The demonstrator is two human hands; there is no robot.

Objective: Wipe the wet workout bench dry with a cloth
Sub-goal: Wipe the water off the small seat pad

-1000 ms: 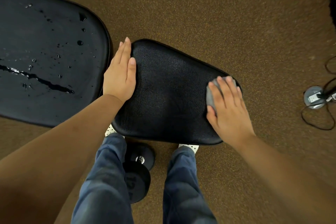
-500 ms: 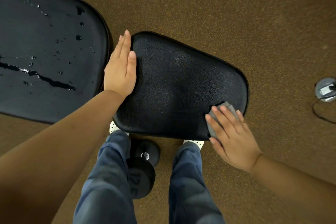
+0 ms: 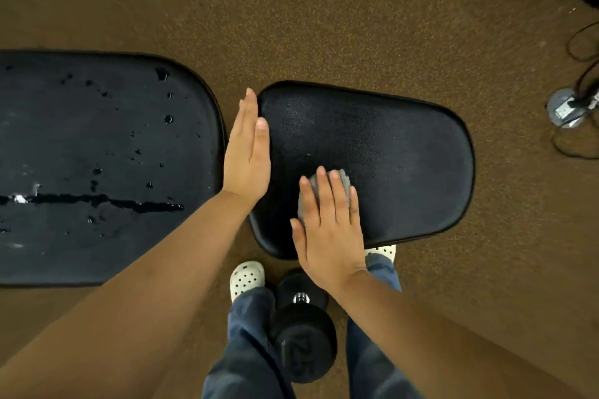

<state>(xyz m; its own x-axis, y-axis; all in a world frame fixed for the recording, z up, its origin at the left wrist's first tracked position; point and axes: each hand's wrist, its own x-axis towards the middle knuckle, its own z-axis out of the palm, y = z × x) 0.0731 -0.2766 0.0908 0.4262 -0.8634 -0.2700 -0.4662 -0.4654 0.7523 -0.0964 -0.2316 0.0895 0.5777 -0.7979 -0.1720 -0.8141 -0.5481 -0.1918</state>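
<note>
- Presses the grey cloth point(image 3: 344, 181) flat onto the black seat pad point(image 3: 405, 172) with the right hand point(image 3: 327, 236), fingers straight and slightly spread, curled round nothing.
- Shows the cloth only just past the right fingertips and beside the forefinger, the rest hidden under the fingers.
- Lays the left hand point(image 3: 248, 155) along the seat pad's near-left edge, fingers straight and together, thumb on the pad, holding nothing.
- Just past the left little finger, across a narrow gap: the larger back pad point(image 3: 97, 139), dotted with drops and crossed by a long water streak point(image 3: 107, 201).
- Behind both wrists, on the brown carpet point(image 3: 356, 26): a black dumbbell point(image 3: 303, 334) between two white shoes point(image 3: 246, 275) and blue trouser legs point(image 3: 246, 334).
- Well outward of the right fingers: a round metal floor fitting point(image 3: 567, 107) with cables.
</note>
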